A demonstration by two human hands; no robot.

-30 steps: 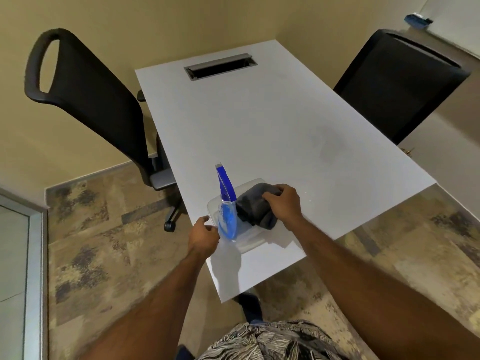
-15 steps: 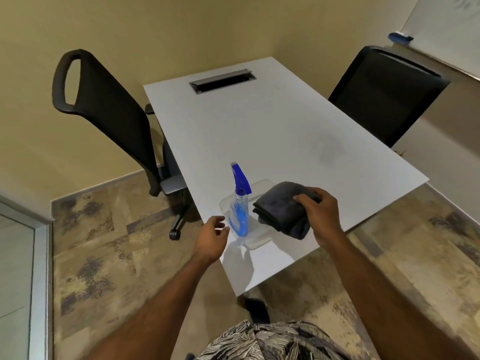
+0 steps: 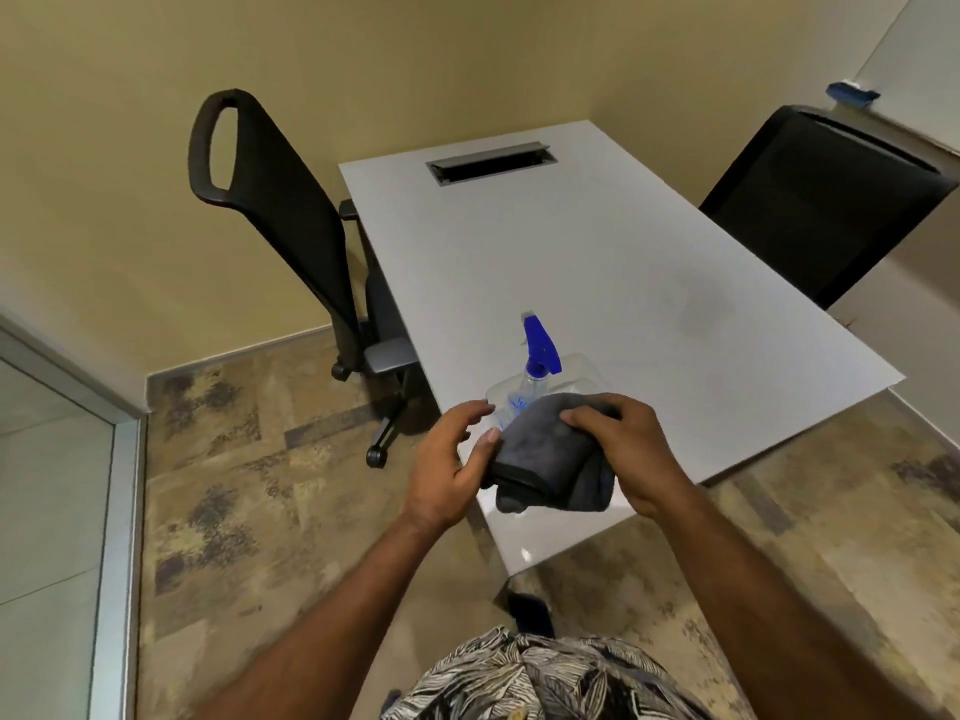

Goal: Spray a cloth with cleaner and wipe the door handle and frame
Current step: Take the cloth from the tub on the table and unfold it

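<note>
A person's shirt [image 3: 545, 678], seen from above, carries a dense print of large leaves in black, white and grey, its fabric loosely creased. Beside its lower left edge shows a sliver of dark blue trousers [image 3: 390, 699]. The left forearm [image 3: 332, 605] and right forearm [image 3: 779, 589] are bare along their whole visible length, as are the left hand [image 3: 447, 470] and right hand [image 3: 628, 454]. One dark shoe [image 3: 530, 613] shows on the floor.
</note>
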